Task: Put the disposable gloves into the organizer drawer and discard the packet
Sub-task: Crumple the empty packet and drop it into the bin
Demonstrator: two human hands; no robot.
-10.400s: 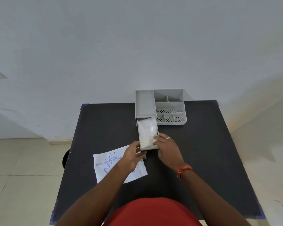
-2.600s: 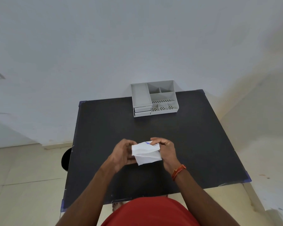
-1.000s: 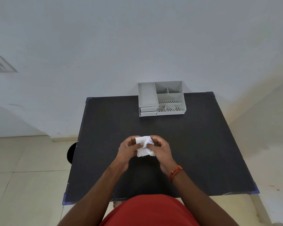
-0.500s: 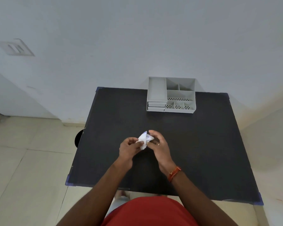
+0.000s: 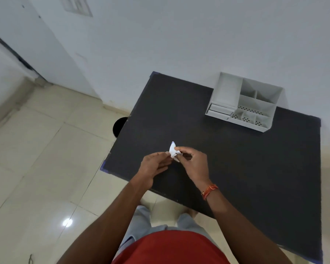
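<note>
While both hands pinch the crumpled packet (image 5: pixel 172 151) above the table (image 5: pixel 236 159), left hand (image 5: pixel 154 167) at its 7 o'clock and right hand (image 5: pixel 193 162) at its 4 o'clock, the dark bin (image 5: pixel 119 127) lies toward 10 o'clock, nearer the left hand.

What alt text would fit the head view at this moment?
Both hands, left hand and right hand, pinch a small crumpled white packet above a black table. A grey organizer with its drawers shut sits at the table's far edge by the wall, and a dark round bin shows on the floor beside the table.
</note>
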